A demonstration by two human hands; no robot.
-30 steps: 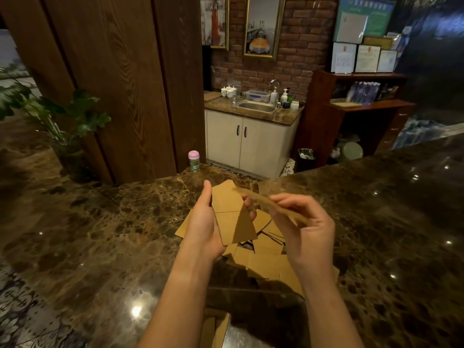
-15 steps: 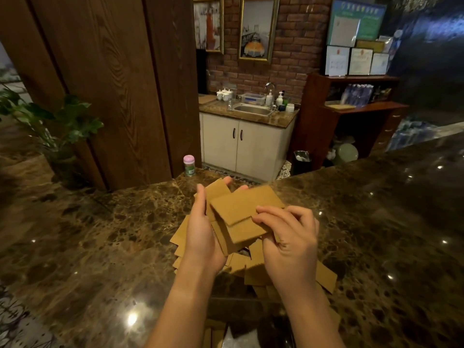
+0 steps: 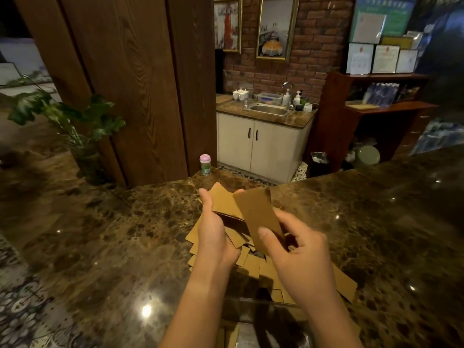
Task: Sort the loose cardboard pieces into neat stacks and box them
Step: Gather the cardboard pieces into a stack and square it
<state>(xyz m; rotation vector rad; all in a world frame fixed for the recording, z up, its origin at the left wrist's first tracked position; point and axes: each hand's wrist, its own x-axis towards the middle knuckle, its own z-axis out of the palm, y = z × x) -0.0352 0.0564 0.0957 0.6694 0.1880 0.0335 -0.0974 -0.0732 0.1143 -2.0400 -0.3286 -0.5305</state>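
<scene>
Sorting barely under way: left hand [image 3: 215, 232] grips a small stack [image 3: 223, 203], right hand [image 3: 296, 249] pinches one cardboard piece [image 3: 258, 217], loose pile [image 3: 266, 270] on the marble counter [image 3: 113, 234] unboxed

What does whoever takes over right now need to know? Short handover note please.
Left hand: grips a small stack of cardboard pieces, held above the counter.
Right hand: pinches a single cardboard piece, upright beside that stack.
Loose pile lies unsorted on the marble counter under both hands.
Done: a few pieces gathered in hand.
Left: add the single piece, stack the pile, box everything. No box is clearly identifiable in this view.
</scene>
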